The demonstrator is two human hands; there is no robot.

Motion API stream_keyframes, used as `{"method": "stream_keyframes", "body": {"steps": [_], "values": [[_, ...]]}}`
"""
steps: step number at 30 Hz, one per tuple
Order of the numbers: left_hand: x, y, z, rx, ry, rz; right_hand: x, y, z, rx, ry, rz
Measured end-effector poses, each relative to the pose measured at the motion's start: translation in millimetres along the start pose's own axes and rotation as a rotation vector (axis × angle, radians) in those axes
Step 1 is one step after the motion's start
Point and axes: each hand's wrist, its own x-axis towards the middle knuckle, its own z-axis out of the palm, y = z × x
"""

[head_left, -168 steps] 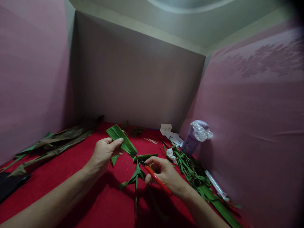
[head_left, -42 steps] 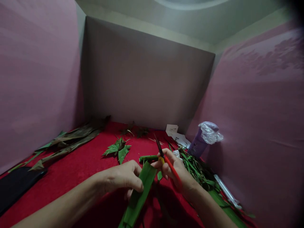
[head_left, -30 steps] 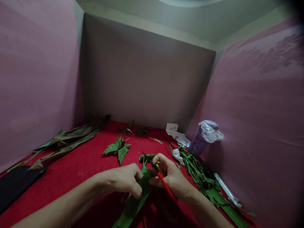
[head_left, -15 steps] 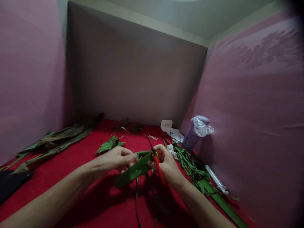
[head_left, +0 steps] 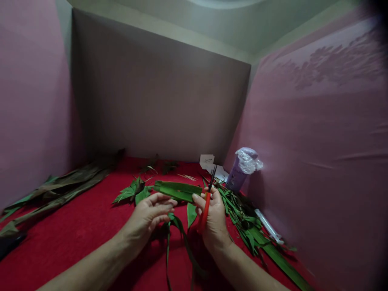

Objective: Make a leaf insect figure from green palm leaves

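My right hand [head_left: 214, 216] holds a pair of scissors [head_left: 205, 212] with red handles against the palm, the dark blades pointing up and away. The same hand pinches the right end of a wide green leaf strip [head_left: 178, 190] between thumb and fingers. My left hand [head_left: 153, 214] is just below the strip's left part, fingers curved and apart; whether its fingertips touch the leaf is unclear. Below the hands are narrow dark green strips [head_left: 185, 242] and a small pointed leaf piece [head_left: 191, 214].
Red cloth [head_left: 85, 226] covers the surface. A folded leaf piece [head_left: 131, 192] lies beyond my left hand. Cut green scraps [head_left: 242, 220] pile up at right beside a clear tube [head_left: 269, 226] and a purple container [head_left: 238, 173]. Long dried leaves [head_left: 69, 188] lie at left; thin sticks [head_left: 187, 177] and papers [head_left: 207, 160] are behind.
The leaf strip has swung up from a slant to nearly level, farther from me. My left hand's fingers have loosened and spread; the scissors now tilt to the right. The view shifted slightly.
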Motion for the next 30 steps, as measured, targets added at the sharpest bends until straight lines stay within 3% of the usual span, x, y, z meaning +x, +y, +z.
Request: {"method": "stream_keyframes", "body": {"steps": [3, 6, 11, 16, 30], "values": [[-11, -10, 12.1, -0.014, -0.01, 0.014, -8, 7, 2, -0.002, -0.03, 0.002], [-17, -17, 17.7, -0.06, 0.079, 0.012, -13, 10, 2, -0.011, -0.04, -0.012], [-21, -15, 23.3, -0.107, 0.096, 0.046, -17, 13, 3, -0.008, -0.03, -0.031], [-21, -12, 26.1, -0.164, 0.256, 0.066, -20, 17, 3, 0.008, -0.075, -0.014], [-19, -11, 23.3, -0.137, 0.279, 0.051, -21, 17, 1, -0.049, -0.109, -0.053]]}}
